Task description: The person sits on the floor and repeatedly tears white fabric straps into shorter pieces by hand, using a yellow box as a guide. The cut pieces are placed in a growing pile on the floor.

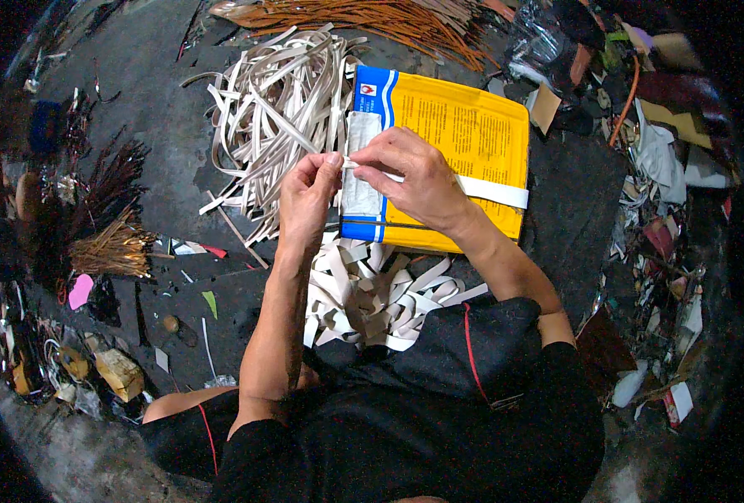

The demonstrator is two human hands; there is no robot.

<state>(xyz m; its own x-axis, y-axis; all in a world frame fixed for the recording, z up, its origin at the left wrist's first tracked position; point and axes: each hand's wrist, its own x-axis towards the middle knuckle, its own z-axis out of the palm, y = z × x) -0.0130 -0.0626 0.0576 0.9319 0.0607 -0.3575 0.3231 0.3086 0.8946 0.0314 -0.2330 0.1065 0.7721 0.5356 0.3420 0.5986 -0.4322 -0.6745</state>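
My left hand and my right hand meet above the left edge of a yellow and blue sack that lies flat on the dark floor. Both pinch the end of one white paper strip, which runs to the right across the sack. A tangled heap of long white strips lies just beyond my left hand. Another pile of white strips sits below the sack, close to my lap.
Orange-brown thin sticks fan out at the top. Bundles of brown and golden sticks lie at the left. Mixed scraps, wrappers and plastic crowd the right side. Small paper bits and a wooden block litter the lower left.
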